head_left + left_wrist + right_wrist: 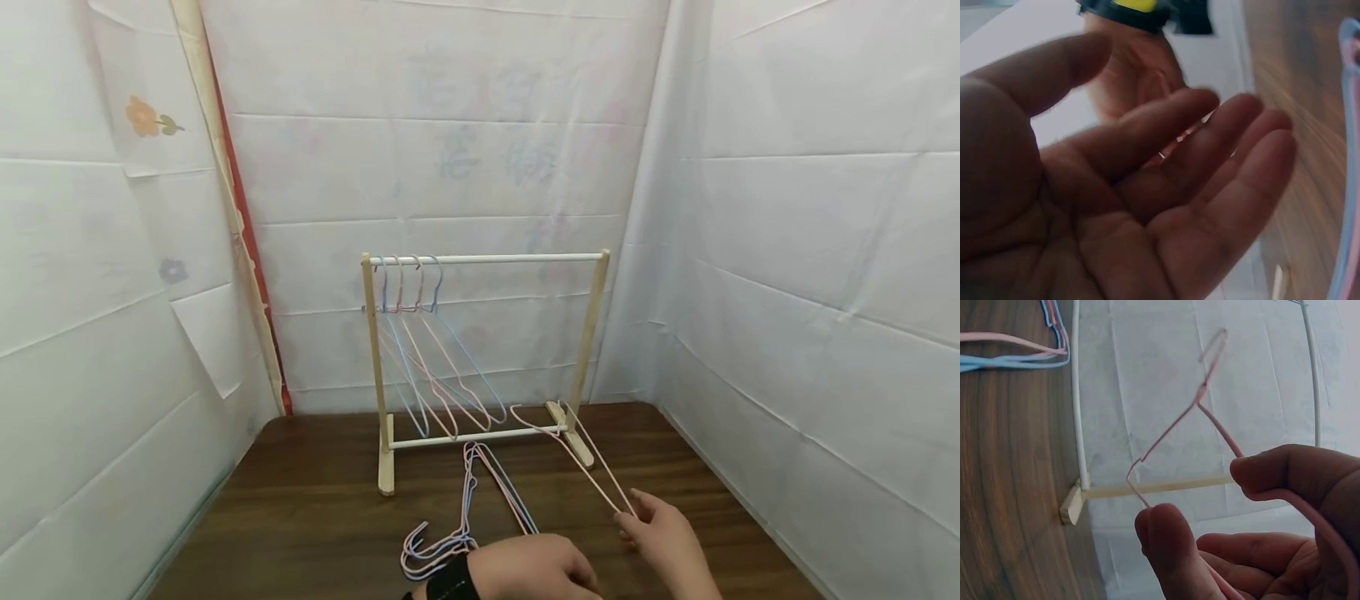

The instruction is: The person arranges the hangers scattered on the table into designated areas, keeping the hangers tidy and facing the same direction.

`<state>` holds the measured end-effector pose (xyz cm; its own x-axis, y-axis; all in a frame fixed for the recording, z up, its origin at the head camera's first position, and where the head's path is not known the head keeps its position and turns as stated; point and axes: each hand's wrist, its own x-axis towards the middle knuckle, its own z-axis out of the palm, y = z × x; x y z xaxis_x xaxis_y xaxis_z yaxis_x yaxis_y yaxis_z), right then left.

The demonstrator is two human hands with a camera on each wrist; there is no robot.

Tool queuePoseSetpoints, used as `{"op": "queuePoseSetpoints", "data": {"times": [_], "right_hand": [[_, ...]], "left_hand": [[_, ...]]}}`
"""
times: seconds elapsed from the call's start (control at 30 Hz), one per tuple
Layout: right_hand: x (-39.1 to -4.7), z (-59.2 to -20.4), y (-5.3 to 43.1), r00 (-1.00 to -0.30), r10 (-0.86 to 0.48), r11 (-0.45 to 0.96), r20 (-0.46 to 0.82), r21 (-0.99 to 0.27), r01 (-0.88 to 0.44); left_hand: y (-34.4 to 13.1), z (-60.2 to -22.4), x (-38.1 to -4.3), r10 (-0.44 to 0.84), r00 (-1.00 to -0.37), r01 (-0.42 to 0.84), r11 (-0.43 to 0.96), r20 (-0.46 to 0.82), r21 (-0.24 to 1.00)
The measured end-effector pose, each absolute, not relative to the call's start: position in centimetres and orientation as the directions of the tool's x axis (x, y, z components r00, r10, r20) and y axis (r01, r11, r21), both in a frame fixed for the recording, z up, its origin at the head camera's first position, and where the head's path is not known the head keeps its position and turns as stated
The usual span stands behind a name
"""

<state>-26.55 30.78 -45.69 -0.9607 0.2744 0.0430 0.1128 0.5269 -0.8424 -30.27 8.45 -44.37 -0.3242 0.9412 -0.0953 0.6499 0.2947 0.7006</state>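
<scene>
My right hand point(663, 533) pinches a thin pink hanger point(1201, 394) by its two arms, seen close up in the right wrist view. The hanger's hook points away, toward the rack's right foot. Low in the head view my left hand point(536, 562) is over several pink and blue hangers point(438, 550) lying together on the table. The left wrist view shows that hand's palm point(1104, 231) with the fingers loosely bent and nothing held. Part of the table hangers is hidden behind the left hand and wrist.
A small rack point(596, 317) with wooden posts and white bars stands at the back of the brown table point(300, 508). Several blue and pink hangers point(471, 362) hang at the left end of its top bar. White cloth walls point(810, 250) enclose the table.
</scene>
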Motion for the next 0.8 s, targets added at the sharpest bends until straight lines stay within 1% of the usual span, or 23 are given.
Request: {"op": "queuePoseSetpoints", "data": {"times": [0.1,0.2,0.3,0.37,0.43,0.53,0.63,0.8], "right_hand": [[-26.5,-46.2,29.9,-0.974,0.228,0.357,-0.013,-0.929,0.096],[-26.5,-46.4,28.5,-0.989,0.138,0.158,-0.051,-0.985,0.072],[-26.6,-46.1,27.0,-0.998,0.031,-0.044,-0.056,-0.998,0.054],[-26.9,-45.6,26.1,-0.999,-0.025,-0.181,-0.045,-0.982,0.049],[-27.1,-45.0,25.3,-0.998,-0.060,-0.293,-0.027,-0.955,0.043],[-27.7,-43.8,24.4,-0.995,-0.095,-0.389,0.000,-0.921,0.037],[-28.1,-42.7,23.9,-0.994,-0.107,-0.419,0.012,-0.907,0.034],[-28.7,-41.0,22.9,-0.992,-0.121,-0.443,0.028,-0.896,0.029]], "left_hand": [[9.0,-44.4,-29.9,0.923,-0.385,0.547,0.245,-0.020,0.800],[8.9,-44.6,-29.4,0.875,-0.469,0.517,0.159,0.123,0.841],[8.7,-44.3,-29.1,0.789,-0.534,0.575,0.075,0.304,0.815],[8.7,-43.8,-28.9,0.728,-0.556,0.627,0.050,0.402,0.777],[8.6,-43.2,-28.9,0.686,-0.564,0.665,0.048,0.459,0.746],[8.3,-42.4,-28.9,0.657,-0.586,0.677,0.074,0.475,0.733],[8.0,-41.9,-29.1,0.640,-0.592,0.695,0.098,0.489,0.713],[7.4,-41.2,-29.1,0.569,-0.575,0.762,0.111,0.588,0.638]]}}
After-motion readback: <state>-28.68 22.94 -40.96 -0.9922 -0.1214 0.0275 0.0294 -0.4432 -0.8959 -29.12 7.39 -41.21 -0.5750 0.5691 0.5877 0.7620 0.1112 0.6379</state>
